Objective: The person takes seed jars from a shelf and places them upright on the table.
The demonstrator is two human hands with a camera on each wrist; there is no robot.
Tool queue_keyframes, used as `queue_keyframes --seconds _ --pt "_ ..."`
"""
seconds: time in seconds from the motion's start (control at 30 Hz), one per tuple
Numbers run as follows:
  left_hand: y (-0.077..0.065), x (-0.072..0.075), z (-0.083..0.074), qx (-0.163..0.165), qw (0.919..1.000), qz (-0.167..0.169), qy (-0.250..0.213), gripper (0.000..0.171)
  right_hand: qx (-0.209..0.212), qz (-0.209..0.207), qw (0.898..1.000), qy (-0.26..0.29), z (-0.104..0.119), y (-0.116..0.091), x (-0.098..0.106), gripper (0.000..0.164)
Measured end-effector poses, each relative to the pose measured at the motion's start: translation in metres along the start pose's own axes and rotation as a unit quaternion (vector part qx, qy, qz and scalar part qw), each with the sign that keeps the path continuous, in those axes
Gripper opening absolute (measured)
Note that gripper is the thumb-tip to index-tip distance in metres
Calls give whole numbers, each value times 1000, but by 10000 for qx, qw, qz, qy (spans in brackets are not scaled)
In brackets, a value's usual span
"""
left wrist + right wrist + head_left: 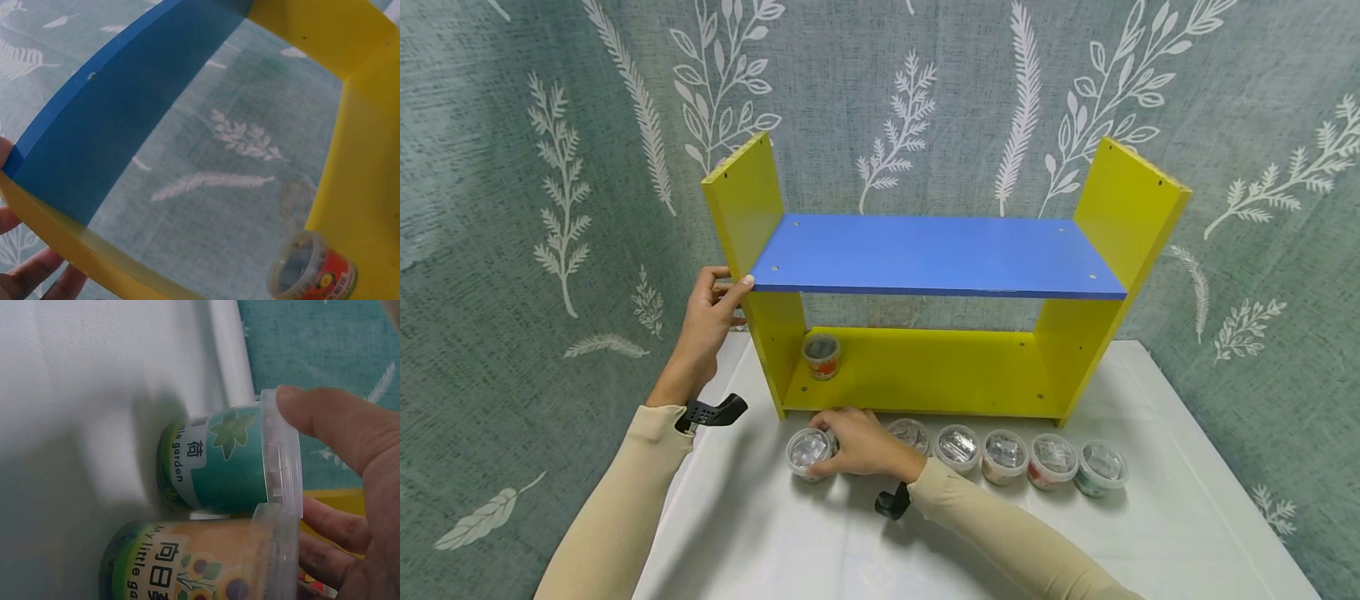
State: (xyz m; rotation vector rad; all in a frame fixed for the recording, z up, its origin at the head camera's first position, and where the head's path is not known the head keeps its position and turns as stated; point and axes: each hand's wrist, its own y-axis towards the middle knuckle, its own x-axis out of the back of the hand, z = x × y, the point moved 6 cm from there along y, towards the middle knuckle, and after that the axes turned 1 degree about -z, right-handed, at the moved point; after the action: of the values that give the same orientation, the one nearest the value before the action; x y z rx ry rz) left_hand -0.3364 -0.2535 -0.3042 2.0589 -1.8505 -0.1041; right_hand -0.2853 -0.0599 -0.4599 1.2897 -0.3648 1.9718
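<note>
My left hand grips the left side panel of a yellow and blue shelf unit, thumb on its front edge beside the blue board. With my right hand I pinch the clear lid rim of a small plastic tub, the leftmost of a row on the table. In the right wrist view this tub has a green label with a leaf. A tub with a sunflower label stands against it, mostly hidden by my hand in the head view. Another tub, red-labelled, stands on the lower yellow shelf at its left end.
Several more lidded tubs stand in a row along the front of the shelf unit, on a white cloth-covered table. A green leaf-patterned curtain hangs behind. The unit's right panel rises at the far side.
</note>
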Motion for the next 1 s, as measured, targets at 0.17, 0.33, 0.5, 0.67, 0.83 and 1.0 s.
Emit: queue_keyframes --seconds 0.17,0.33,0.5,0.67,0.83,1.0 --pt "0 0 0 36 10000 8 22 53 59 -138 9998 134 -1 1 8 61" --pt "0 0 0 70 10000 -13 48 55 56 -269 9977 615 -6 3 20 55" --pt "0 -1 0 49 10000 -11 60 55 74 -373 9944 986 -12 5 29 56" --pt "0 -1 0 59 9999 -34 98 54 106 -540 9927 1071 -17 9 36 55" --pt "0 -1 0 78 9999 -30 93 54 70 -776 9917 1021 -23 15 42 50" --pt "1 0 0 112 9999 -17 120 54 51 -996 9896 1040 -30 21 47 46"
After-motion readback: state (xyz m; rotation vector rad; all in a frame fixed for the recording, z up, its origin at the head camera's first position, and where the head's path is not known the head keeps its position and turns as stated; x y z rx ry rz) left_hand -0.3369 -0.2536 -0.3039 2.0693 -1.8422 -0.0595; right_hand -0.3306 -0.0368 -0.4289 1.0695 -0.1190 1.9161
